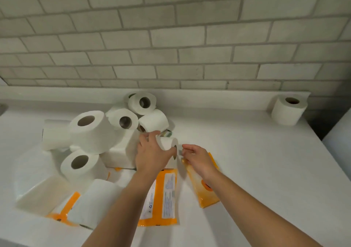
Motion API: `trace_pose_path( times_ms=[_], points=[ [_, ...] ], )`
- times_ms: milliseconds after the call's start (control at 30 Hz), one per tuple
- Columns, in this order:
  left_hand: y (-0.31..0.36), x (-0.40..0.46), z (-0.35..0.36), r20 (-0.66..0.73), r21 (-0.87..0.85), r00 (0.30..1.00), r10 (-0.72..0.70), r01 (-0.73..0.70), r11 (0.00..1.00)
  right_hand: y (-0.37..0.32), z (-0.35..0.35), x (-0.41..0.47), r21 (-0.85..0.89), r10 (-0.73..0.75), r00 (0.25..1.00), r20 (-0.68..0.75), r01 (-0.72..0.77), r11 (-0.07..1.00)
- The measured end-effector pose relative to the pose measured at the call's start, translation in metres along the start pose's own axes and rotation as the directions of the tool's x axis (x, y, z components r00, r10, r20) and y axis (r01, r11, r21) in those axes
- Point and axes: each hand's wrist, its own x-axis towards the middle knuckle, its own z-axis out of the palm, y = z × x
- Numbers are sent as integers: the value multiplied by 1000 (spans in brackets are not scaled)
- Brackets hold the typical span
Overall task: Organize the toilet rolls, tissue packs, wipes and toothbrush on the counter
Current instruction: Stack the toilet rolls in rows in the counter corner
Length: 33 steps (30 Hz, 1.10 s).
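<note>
A heap of white toilet rolls [89, 131] and tissue packs lies at the left of the white counter [247, 151]. My left hand [152, 155] grips a toilet roll [168, 144] lying on its side at the heap's right edge. My right hand [197, 157] hovers just right of that roll's core end, fingers loosely curled, over an orange wipes pack [205, 189]. A second orange wipes pack [161, 195] lies under my left forearm. One toilet roll [288, 111] stands upright alone at the back right corner. No toothbrush is clearly visible.
A grey tiled wall [171, 37] rises behind a low white backsplash ledge [209, 96]. The counter's right edge [322, 151] drops off near a white surface. More tissue packs with orange bands [64, 208] lie at the front left.
</note>
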Motion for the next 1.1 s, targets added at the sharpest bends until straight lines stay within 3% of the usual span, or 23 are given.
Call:
trace_pose_path(
  times_ms=[133, 300, 433, 567, 900, 1100],
  points=[
    [2, 13, -8, 68, -216, 997, -31, 45, 975, -6, 6, -2, 122, 32, 999, -42, -27, 992],
    [24, 29, -1, 202, -504, 977, -65, 160, 849, -12, -12, 3, 266, 44, 998, -53, -29, 964],
    [60, 34, 16, 431, -691, 900, -59, 372, 620, -22, -47, 8, 351, -16, 986, -168, 75, 933],
    [97, 33, 36, 580, -689, 814, 40, 464, 556, -29, -89, 5, 383, -37, 964, -264, 140, 913],
    [214, 35, 103, 578, -768, 676, 456, 263, 584, -53, -224, 16, 372, -34, 894, -446, 220, 902],
    [283, 46, 149, 471, -786, 710, 523, 70, 614, -72, -297, 33, 308, -60, 870, -490, 237, 922]
  ],
)
